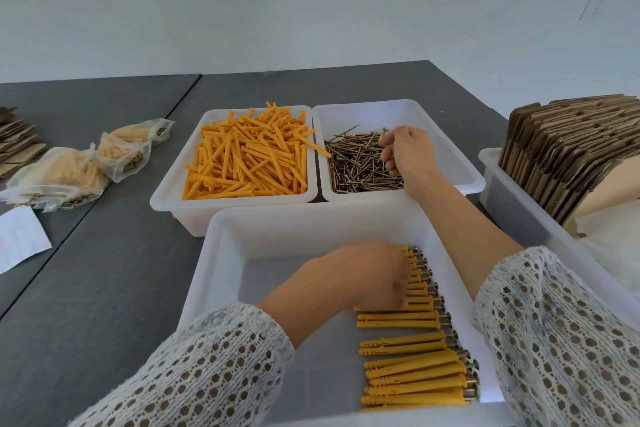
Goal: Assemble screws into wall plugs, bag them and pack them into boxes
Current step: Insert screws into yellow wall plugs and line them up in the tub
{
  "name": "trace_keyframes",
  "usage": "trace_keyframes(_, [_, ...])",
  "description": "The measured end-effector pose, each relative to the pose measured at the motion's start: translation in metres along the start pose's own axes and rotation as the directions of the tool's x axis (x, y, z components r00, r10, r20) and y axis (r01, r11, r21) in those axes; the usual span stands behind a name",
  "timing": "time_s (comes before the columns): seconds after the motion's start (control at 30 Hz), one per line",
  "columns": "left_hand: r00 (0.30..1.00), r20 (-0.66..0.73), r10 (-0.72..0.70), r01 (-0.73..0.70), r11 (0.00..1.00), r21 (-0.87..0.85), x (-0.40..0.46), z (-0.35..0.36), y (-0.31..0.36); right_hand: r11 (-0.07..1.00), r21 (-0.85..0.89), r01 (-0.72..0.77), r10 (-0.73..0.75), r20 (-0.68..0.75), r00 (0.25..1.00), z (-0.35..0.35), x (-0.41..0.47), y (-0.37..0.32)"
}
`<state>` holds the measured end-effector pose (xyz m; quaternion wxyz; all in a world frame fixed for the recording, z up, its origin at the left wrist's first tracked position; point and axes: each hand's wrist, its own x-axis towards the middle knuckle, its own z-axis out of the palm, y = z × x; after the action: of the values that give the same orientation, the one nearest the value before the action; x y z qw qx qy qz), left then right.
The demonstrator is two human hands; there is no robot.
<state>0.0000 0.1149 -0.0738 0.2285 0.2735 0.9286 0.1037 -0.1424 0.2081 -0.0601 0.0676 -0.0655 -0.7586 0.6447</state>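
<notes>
Yellow plugs and brass screws: the assembly step is in hand, bagging and boxing not yet begun.

White near tray (221, 274) holds a row of assembled plugs (415, 371) along its right side; the left hand (367, 276) rests on the far end of that row, fingers curled over it, though whether it grips one I cannot tell; the right hand (405, 152) reaches into the far right tray (460, 163) and pinches loose screws (360, 163); empty wall plugs (249, 156) fill the far left tray (166, 198); filled bags (69, 177) lie left on the worktop (104, 270), flat cardboard boxes (571, 149) stand right; next, likely, a fresh plug to take the screw.
</notes>
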Motion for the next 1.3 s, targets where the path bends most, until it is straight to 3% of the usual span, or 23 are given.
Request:
trace_keyframes(0.07, [0.995, 0.091, 0.028, -0.021, 0.997, -0.079, 0.002, 0.006, 0.0, 1.0, 0.0, 0.0, 0.0, 0.004, 1.0, 0.0, -0.001, 0.0])
trace_keyframes(0.33, [0.982, 0.183, 0.04, -0.001, 0.978, -0.21, 0.005, 0.01, 0.002, 1.0, 0.014, 0.001, -0.002, 0.018, 1.0, 0.0, -0.004, -0.002])
trace_keyframes(0.43, [0.998, 0.005, 0.056, -0.056, 0.993, -0.103, 0.007, 0.007, 0.0, 1.0, 0.015, 0.002, -0.002, 0.022, 1.0, -0.001, -0.004, -0.002])
trace_keyframes(0.53, [0.989, -0.121, 0.087, -0.101, 0.988, -0.117, 0.008, 0.007, 0.0, 1.0, 0.009, 0.004, -0.004, 0.022, 1.0, -0.001, -0.004, -0.002])
trace_keyframes(1.3, [0.991, -0.083, 0.105, -0.109, 0.993, -0.037, 0.007, 0.01, 0.003, 0.998, -0.064, 0.018, -0.017, 0.03, 0.999, 0.001, 0.0, 0.0])
